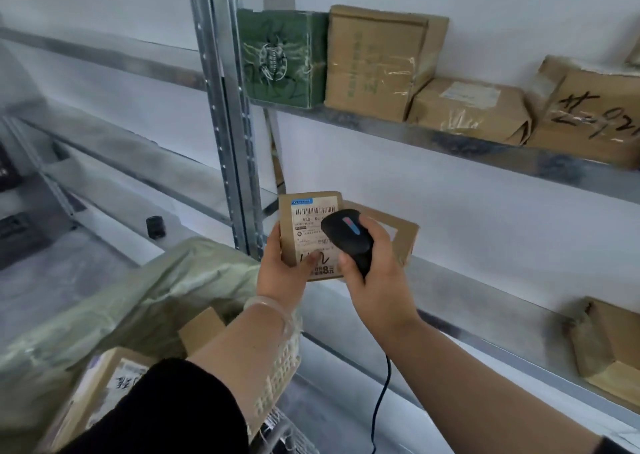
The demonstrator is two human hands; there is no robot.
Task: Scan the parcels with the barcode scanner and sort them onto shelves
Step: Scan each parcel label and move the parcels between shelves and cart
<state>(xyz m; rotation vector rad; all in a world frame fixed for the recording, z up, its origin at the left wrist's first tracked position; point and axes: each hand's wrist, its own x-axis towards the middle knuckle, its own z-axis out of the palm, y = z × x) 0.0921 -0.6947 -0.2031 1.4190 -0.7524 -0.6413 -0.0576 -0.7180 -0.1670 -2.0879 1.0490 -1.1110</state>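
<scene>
My left hand (285, 273) holds a small brown cardboard parcel (306, 227) upright, its white barcode label facing me and my thumb on the label's lower part. My right hand (375, 270) grips a black corded barcode scanner (348, 235), whose head lies over the label's right side. Another brown parcel (401, 237) stands on the middle shelf right behind the held one.
The upper metal shelf (450, 138) carries a green box (282, 57) and several brown parcels (377, 62). A brown parcel (609, 346) lies on the lower shelf at right. At lower left, a basket (280, 367) holds a green bag (145, 301) and parcels (104, 394). A shelf post (227, 107) rises left of centre.
</scene>
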